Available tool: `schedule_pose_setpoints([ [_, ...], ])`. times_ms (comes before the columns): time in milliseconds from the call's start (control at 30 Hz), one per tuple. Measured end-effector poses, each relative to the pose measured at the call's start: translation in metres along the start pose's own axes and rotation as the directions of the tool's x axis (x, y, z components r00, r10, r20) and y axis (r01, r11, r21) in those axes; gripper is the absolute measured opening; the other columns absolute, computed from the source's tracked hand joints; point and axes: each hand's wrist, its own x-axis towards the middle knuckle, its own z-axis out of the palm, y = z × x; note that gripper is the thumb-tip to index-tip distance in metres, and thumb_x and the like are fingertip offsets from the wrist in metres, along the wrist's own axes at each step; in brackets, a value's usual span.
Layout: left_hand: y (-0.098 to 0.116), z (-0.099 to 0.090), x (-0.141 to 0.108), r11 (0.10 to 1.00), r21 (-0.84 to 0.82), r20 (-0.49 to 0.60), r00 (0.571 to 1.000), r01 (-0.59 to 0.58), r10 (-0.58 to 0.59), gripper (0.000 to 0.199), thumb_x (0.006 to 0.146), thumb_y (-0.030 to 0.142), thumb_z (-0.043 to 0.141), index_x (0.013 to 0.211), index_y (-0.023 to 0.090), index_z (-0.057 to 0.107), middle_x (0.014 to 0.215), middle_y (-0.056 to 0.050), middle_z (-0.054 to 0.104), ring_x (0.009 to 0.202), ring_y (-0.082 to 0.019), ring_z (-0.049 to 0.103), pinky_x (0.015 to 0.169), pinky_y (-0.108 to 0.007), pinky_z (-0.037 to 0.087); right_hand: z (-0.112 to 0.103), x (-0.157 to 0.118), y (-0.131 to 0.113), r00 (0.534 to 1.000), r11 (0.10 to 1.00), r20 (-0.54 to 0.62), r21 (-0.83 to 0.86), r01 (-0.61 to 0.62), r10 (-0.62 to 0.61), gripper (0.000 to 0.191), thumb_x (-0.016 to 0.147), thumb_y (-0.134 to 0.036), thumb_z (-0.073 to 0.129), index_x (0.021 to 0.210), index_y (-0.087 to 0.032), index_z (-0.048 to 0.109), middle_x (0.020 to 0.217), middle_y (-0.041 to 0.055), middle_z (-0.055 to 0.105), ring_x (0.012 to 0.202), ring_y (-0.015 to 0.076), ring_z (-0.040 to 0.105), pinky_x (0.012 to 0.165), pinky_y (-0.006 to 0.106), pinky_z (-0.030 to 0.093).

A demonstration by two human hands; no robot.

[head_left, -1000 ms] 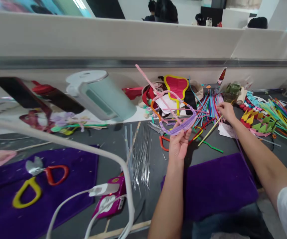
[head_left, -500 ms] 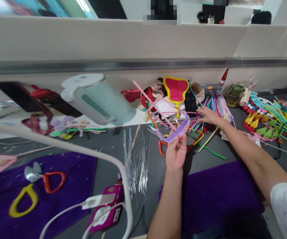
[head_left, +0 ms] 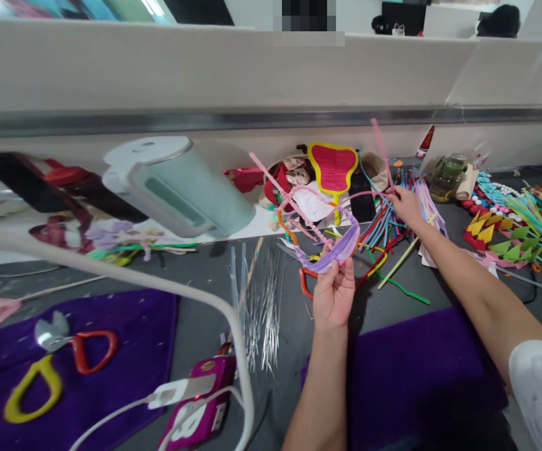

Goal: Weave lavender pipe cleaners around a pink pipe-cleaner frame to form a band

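Observation:
My left hand (head_left: pixel 334 291) is closed on a looped craft piece of pipe cleaners. Its front part is a broad lilac band (head_left: pixel 334 254), with an orange section (head_left: pixel 289 228) on the left side and pink twisted stems (head_left: pixel 275 175) sticking up at the back. My right hand (head_left: pixel 405 205) pinches a pink pipe cleaner (head_left: pixel 362 195) that bows from the piece toward the fingertips, its free end pointing up. Beneath that hand lies a bunch of mixed-colour pipe cleaners (head_left: pixel 383 219). Behind the piece stands a red paddle shape edged in yellow (head_left: pixel 333 166).
Silver wires (head_left: pixel 271 313) lie left of my left arm. Scissors with red and yellow handles (head_left: pixel 57 351) rest on purple cloth. A white cable arm (head_left: pixel 205 299) crosses in front. A pale green jug-like container (head_left: pixel 186 188), a glass jar (head_left: pixel 447 172) and paper crowns (head_left: pixel 496 235) stand further back.
My right hand has moved slightly right and up, and the pink pipe cleaner now arches with its end raised. My left hand keeps the looped piece in nearly the same place.

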Motion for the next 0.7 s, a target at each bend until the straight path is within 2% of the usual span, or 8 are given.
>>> schedule_pose_setpoints([
  [100, 0.000, -0.001, 0.000, 1.000, -0.009, 0.014, 1.000, 0.006, -0.006, 0.052, 0.089, -0.003, 0.040, 0.128, 0.028, 0.056, 0.127, -0.001, 0.062, 0.107, -0.009, 0.063, 0.093, -0.017, 0.050, -0.001, 0.010, 0.005, 0.984, 0.984, 0.053, -0.063, -0.169, 0.173, 0.027, 0.088, -0.021, 0.042, 0.100, -0.015, 0.066, 0.097, 0.0081, 0.069, 0.088, 0.0195, 0.062, 0.079, 0.029, 0.045],
  [167, 0.000, -0.002, 0.001, 1.000, -0.014, 0.029, 1.000, 0.004, -0.004, 0.053, 0.089, -0.002, 0.041, 0.130, 0.029, 0.054, 0.129, -0.001, 0.060, 0.108, -0.010, 0.063, 0.093, -0.018, 0.050, 0.001, 0.010, 0.005, 0.968, 0.966, 0.114, -0.158, -0.206, 0.225, 0.025, 0.088, -0.025, 0.046, 0.097, -0.015, 0.067, 0.096, 0.0096, 0.070, 0.088, 0.0210, 0.063, 0.078, 0.029, 0.045],
  [267, -0.001, -0.002, 0.001, 1.000, -0.016, 0.037, 0.999, -0.008, 0.009, 0.056, 0.088, -0.003, 0.043, 0.132, 0.031, 0.051, 0.129, -0.001, 0.061, 0.107, -0.011, 0.063, 0.092, -0.019, 0.051, 0.008, 0.003, 0.002, 0.967, 0.959, 0.204, -0.269, -0.094, 0.152, 0.027, 0.086, -0.034, 0.054, 0.102, -0.016, 0.065, 0.103, 0.0120, 0.068, 0.094, 0.0235, 0.063, 0.079, 0.030, 0.045],
  [333, -0.002, -0.001, 0.001, 1.000, -0.003, 0.026, 1.000, -0.005, 0.005, 0.055, 0.087, -0.003, 0.044, 0.132, 0.029, 0.052, 0.126, -0.002, 0.063, 0.104, -0.011, 0.065, 0.091, -0.019, 0.052, 0.011, -0.002, -0.001, 0.969, 0.951, 0.233, -0.308, -0.007, 0.083, 0.027, 0.087, -0.034, 0.054, 0.105, -0.015, 0.064, 0.106, 0.0130, 0.067, 0.098, 0.0242, 0.061, 0.081, 0.031, 0.044],
  [433, -0.003, 0.000, 0.002, 0.999, 0.036, 0.025, 1.000, -0.007, 0.006, 0.053, 0.085, -0.003, 0.048, 0.129, 0.027, 0.054, 0.121, -0.004, 0.065, 0.103, -0.012, 0.065, 0.089, -0.021, 0.053, 0.009, -0.006, -0.006, 0.980, 0.947, 0.194, -0.320, 0.030, 0.035, 0.026, 0.092, -0.028, 0.045, 0.102, -0.015, 0.064, 0.106, 0.0138, 0.066, 0.101, 0.0244, 0.060, 0.083, 0.031, 0.043],
  [500, -0.004, 0.000, 0.002, 0.997, 0.071, 0.049, 0.999, -0.015, 0.012, 0.053, 0.083, -0.002, 0.053, 0.128, 0.027, 0.055, 0.119, -0.004, 0.066, 0.103, -0.013, 0.065, 0.090, -0.023, 0.053, 0.001, -0.006, -0.010, 0.991, 0.949, 0.134, -0.315, 0.026, 0.017, 0.027, 0.092, -0.026, 0.041, 0.100, -0.015, 0.064, 0.105, 0.0141, 0.066, 0.099, 0.0248, 0.059, 0.083, 0.031, 0.042],
  [600, -0.005, -0.001, 0.002, 0.992, 0.122, 0.100, 0.995, -0.021, 0.009, 0.053, 0.080, 0.001, 0.059, 0.126, 0.027, 0.057, 0.117, -0.004, 0.067, 0.101, -0.014, 0.066, 0.091, -0.024, 0.053, -0.023, -0.005, -0.013, 0.998, 0.950, 0.059, -0.313, 0.014, 0.004, 0.025, 0.091, -0.025, 0.040, 0.099, -0.014, 0.061, 0.104, 0.0150, 0.065, 0.095, 0.0255, 0.059, 0.083, 0.033, 0.042],
  [700, -0.007, -0.001, 0.002, 0.988, 0.153, 0.151, 0.989, -0.026, 0.003, 0.051, 0.078, 0.003, 0.062, 0.123, 0.025, 0.059, 0.115, -0.005, 0.068, 0.100, -0.014, 0.066, 0.089, -0.024, 0.053, -0.051, -0.006, -0.007, 0.998, 0.952, -0.003, -0.301, -0.062, 0.064, 0.022, 0.090, -0.025, 0.042, 0.095, -0.014, 0.060, 0.098, 0.0158, 0.066, 0.090, 0.0259, 0.060, 0.080, 0.033, 0.043],
])
